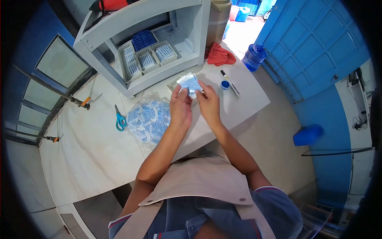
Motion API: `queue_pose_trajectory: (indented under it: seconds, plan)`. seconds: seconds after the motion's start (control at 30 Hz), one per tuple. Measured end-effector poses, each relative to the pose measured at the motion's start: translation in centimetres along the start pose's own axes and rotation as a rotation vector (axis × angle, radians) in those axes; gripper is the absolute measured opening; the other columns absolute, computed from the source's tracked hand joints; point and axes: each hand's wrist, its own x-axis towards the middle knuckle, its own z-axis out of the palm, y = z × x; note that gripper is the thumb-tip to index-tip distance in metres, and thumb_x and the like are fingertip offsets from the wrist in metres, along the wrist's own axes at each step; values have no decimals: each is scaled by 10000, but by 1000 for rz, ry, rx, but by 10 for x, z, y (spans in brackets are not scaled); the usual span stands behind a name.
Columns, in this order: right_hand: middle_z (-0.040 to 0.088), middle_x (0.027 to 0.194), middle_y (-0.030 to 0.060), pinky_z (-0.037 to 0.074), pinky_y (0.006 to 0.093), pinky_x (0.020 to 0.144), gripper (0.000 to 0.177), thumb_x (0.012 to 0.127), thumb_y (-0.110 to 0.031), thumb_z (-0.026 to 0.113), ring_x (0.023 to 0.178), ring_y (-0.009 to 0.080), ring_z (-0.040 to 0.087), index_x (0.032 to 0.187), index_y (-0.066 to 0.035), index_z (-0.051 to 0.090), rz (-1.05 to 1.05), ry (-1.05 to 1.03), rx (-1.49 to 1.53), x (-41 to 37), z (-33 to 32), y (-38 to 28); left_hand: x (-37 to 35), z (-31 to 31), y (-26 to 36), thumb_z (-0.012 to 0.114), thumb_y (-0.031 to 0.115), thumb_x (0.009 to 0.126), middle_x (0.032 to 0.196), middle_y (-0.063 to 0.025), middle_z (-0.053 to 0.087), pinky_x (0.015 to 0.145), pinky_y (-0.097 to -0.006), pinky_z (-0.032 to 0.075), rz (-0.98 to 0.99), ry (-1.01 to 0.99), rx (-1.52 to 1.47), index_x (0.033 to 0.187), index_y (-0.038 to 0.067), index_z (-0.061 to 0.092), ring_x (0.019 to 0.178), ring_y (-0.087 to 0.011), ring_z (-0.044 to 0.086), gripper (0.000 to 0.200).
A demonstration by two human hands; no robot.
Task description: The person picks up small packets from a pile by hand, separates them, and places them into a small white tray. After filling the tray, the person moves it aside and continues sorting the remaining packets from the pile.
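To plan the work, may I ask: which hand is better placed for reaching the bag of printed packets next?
Probably the left hand: it is nearer the bag. The right hand is farther away. Both hold printed packaging now.

Unreadable packet (190, 84); cropped red object (116, 4)

Both forearms (162, 148) reach forward, fingers (206, 88) pinching close together.

BLOCKED left: packet bag (149, 120), scissors (120, 121) | BLOCKED ahead-left: shelf unit (202, 36) | FREE right: tabletop (243, 102) short of marker (231, 85)
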Motion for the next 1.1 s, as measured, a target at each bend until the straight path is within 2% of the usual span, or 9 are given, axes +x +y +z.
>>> queue_pose_trajectory:
  seconds: [0.1,0.17,0.3,0.47,0.87,0.93,0.97,1.03,1.1]
  plan:
    - [562,849,119,455,286,610,370,810,15,585,642,164,544,1177,-27,599,105,-21,57,14,-1,25,21,-13,29,603,158,888,1003,-50,637,746,-279,467,171,114,268,1166,71,553,867,-161,599,296]
    - [575,871,138,460,293,617,381,801,19,584,665,186,565,1179,-17,584,46,-103,-23,14,5,38,45,-35,49,653,175,840,1009,-52,656,762,-309,446,692,-65,1274,1079,92,646,906,-208,574,253]
    - [589,902,166,484,343,656,351,786,30,578,735,264,602,1135,-5,580,-1,-108,-126,7,18,30,39,-30,50,675,239,793,1022,-10,668,911,-416,316,698,-192,1841,979,155,702,1049,-255,471,206]
    - [594,945,207,471,447,754,290,740,38,579,864,368,587,1027,-4,578,-66,-209,-561,3,25,16,45,-39,42,711,256,746,1013,8,667,947,-494,239,672,-264,1974,959,166,699,1057,-244,463,232]
    - [523,888,132,423,401,758,94,679,-46,627,897,313,496,761,-31,672,-177,-184,-1083,6,31,3,44,-33,47,697,233,751,986,-23,655,949,-551,234,572,-313,2009,970,160,690,1082,-248,454,231]
    - [527,883,131,423,397,758,103,686,-34,620,898,316,492,773,-26,674,-229,-159,-964,8,31,0,36,-30,66,664,187,774,938,-48,664,886,-460,366,804,-318,1791,966,146,691,977,-250,532,198]
    - [530,878,130,424,393,759,113,693,-22,612,898,319,489,786,-20,675,-284,-126,-849,10,32,-3,34,-31,82,664,187,774,938,-48,664,886,-460,366,797,-301,1798,966,146,691,977,-250,532,198]
    - [554,959,147,442,392,791,151,712,3,581,910,325,524,832,-19,670,-356,-164,-708,5,42,-17,29,-44,122,618,105,787,863,-78,668,739,-380,465,641,-286,1308,972,112,686,819,-268,604,197]
    - [587,956,175,464,433,765,140,717,23,586,874,379,578,829,-2,665,-57,-697,-177,-4,62,-30,15,-67,155,589,68,793,835,-98,667,706,-373,481,429,-322,1396,970,79,678,775,-291,619,199]
